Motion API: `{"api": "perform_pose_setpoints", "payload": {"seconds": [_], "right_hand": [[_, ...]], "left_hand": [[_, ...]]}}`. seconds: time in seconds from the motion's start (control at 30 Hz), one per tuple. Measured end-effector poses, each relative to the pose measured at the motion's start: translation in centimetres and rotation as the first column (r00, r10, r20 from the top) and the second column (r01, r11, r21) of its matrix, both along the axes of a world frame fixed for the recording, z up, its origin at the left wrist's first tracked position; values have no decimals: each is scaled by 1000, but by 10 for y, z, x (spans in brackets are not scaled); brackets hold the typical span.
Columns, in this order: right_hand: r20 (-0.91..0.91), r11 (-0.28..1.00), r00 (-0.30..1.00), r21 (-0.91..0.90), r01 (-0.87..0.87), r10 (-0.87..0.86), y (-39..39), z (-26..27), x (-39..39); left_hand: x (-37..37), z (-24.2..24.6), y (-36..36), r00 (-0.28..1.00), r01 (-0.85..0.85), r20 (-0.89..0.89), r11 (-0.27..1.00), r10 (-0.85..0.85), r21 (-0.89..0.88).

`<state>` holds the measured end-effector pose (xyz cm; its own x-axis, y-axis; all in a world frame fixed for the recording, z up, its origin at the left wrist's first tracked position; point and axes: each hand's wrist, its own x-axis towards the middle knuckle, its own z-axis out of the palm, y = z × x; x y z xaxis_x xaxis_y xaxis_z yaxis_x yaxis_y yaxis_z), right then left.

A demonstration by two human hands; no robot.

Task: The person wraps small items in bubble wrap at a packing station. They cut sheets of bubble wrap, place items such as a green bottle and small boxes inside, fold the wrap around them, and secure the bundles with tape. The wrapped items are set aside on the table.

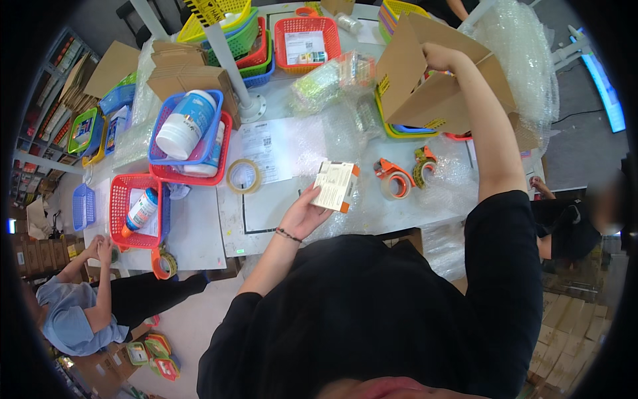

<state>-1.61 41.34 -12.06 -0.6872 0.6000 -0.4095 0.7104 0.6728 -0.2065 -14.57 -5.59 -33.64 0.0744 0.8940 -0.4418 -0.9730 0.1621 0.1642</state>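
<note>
A small white-and-orange carton (335, 186) bearing print is held in my left hand (303, 214), above the near part of the table. My right hand (439, 58) reaches into an open cardboard box (438, 102); its fingertips are partly hidden by a flap, so I cannot tell what they touch. Colourful items show through the gap below that hand. The cardboard box stands on a yellow basket (386, 119). Just right of the carton lie an orange tape dispenser with clear tape (395, 180) and another with printed tape (424, 167).
A metal post (232, 70) rises from the table. Left of it are stacked baskets holding a large white tub (187, 124). Printed sheets (261, 149), a clear tape roll (243, 176) and bubble-wrapped goods (334, 80) lie ahead. Other people (82, 309) are at left and right.
</note>
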Motion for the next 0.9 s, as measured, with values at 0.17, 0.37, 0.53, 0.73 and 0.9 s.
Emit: {"api": "perform_pose_setpoints", "payload": {"seconds": [0.17,0.37,0.53,0.73,0.9], "right_hand": [[-64,955,953,-54,292,-296,6,10,16],[-786,933,525,-176,314,-325,-59,75,47],[-986,989,110,-131,-63,-124,-157,115,68],[-595,572,290,-803,-171,-749,-228,-18,21],[-125,147,163,-980,134,-979,-215,-172,-32]], "left_hand": [[-5,-3,-7,1000,2,10,1000,-2,-16],[-16,8,-6,992,109,-80,987,-100,120],[-31,14,14,992,81,-102,991,-71,105],[-57,3,67,972,-3,-234,998,18,67],[-75,-2,109,975,7,-220,988,-42,-157]]}}
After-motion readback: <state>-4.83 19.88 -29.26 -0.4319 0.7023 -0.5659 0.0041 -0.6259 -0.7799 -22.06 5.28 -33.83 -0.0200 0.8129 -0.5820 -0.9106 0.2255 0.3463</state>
